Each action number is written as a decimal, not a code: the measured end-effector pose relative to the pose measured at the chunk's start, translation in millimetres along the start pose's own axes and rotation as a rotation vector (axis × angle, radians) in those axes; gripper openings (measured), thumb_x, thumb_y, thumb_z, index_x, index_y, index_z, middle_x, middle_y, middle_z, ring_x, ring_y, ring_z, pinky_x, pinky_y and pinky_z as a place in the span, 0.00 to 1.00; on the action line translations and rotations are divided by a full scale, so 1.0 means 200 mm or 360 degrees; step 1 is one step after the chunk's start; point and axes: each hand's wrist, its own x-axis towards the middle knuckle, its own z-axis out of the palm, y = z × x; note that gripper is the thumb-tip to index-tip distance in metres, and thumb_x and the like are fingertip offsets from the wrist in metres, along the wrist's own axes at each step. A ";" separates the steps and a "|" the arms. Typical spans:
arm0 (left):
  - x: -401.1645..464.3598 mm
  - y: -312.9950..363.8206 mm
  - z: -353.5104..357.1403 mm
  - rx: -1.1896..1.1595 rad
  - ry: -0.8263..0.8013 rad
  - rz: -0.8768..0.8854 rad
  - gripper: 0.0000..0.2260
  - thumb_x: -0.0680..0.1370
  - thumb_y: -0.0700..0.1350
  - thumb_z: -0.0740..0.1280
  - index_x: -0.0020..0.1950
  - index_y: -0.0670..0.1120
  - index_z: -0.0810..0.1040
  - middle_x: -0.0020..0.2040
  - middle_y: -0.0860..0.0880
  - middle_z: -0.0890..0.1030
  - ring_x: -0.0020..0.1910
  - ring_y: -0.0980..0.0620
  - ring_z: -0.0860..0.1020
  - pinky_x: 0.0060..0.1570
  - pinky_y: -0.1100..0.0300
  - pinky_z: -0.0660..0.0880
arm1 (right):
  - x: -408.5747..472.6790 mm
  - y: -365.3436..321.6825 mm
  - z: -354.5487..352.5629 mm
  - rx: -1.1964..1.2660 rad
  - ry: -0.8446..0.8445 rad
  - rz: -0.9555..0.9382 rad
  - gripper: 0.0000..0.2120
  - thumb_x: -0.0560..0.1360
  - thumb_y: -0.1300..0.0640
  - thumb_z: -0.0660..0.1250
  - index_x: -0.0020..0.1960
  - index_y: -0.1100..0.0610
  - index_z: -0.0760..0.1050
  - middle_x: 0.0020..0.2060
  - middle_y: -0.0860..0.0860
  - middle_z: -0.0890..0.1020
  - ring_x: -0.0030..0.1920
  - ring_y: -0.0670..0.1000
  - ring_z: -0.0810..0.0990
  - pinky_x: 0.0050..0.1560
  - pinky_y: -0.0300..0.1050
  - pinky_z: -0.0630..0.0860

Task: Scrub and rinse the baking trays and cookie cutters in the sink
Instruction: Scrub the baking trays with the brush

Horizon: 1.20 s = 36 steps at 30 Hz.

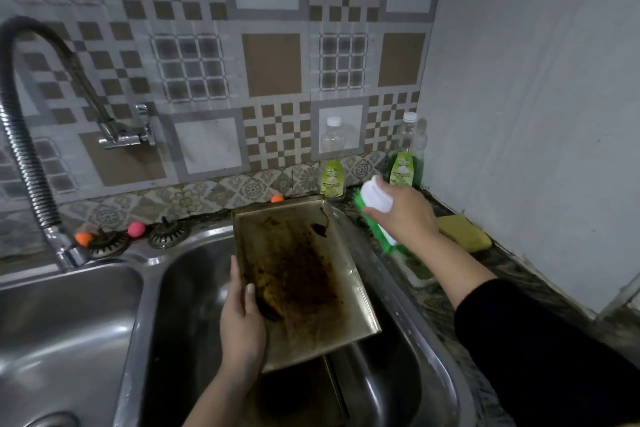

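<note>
A metal baking tray (298,274) with dark burnt stains leans tilted over the right basin of the sink (194,291). My left hand (240,319) grips its left edge, thumb on the inner face. Below it, in the basin, lies a second tray (322,388), mostly in shadow. My right hand (403,215) is over the counter to the right and holds a scrubbing brush (375,208) with a white handle and green bristles. No cookie cutters can be made out.
A flexible faucet (26,149) arches over the left basin. Two sink strainers (169,234) and small orange and pink balls sit on the back ledge. Two green soap bottles (332,180) and a yellow sponge (464,232) stand on the right counter beside the wall.
</note>
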 end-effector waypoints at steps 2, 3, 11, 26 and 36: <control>-0.01 0.02 0.02 0.0021 0.0017 0.0040 0.24 0.83 0.38 0.54 0.77 0.52 0.57 0.71 0.61 0.60 0.68 0.65 0.57 0.65 0.70 0.53 | -0.02 -0.16 -0.01 0.0197 0.0058 -0.0135 0.33 0.73 0.41 0.67 0.75 0.45 0.60 0.66 0.54 0.72 0.63 0.56 0.74 0.56 0.46 0.72; -0.02 0.02 0.04 0.0041 0.0023 0.0080 0.24 0.83 0.37 0.54 0.77 0.52 0.57 0.70 0.61 0.60 0.68 0.65 0.57 0.63 0.75 0.53 | -0.03 -0.23 -0.01 0.0253 0.0064 -0.0176 0.33 0.73 0.41 0.67 0.75 0.45 0.59 0.67 0.54 0.72 0.64 0.56 0.73 0.58 0.46 0.71; -0.02 0.07 0.04 -0.0031 0.0102 0.0259 0.25 0.82 0.36 0.54 0.77 0.53 0.57 0.70 0.61 0.63 0.63 0.74 0.60 0.54 0.86 0.57 | -0.28 -0.35 0.17 0.0194 0.0043 -0.0114 0.31 0.77 0.43 0.63 0.76 0.45 0.55 0.66 0.55 0.72 0.60 0.56 0.76 0.49 0.45 0.74; -0.01 0.10 0.02 -0.0117 0.0087 0.0427 0.25 0.82 0.34 0.55 0.73 0.58 0.57 0.69 0.67 0.63 0.65 0.79 0.59 0.64 0.80 0.56 | -0.15 -0.35 0.19 0.0396 0.0068 -0.0083 0.32 0.75 0.43 0.65 0.76 0.46 0.57 0.64 0.55 0.73 0.60 0.56 0.75 0.53 0.45 0.73; 0.01 0.07 0.00 -0.0109 0.0016 0.0402 0.24 0.82 0.36 0.55 0.75 0.56 0.58 0.71 0.62 0.63 0.64 0.80 0.60 0.64 0.80 0.57 | -0.30 -0.40 0.25 0.0450 0.0223 -0.0279 0.31 0.75 0.43 0.65 0.75 0.42 0.58 0.58 0.51 0.75 0.54 0.53 0.77 0.44 0.42 0.73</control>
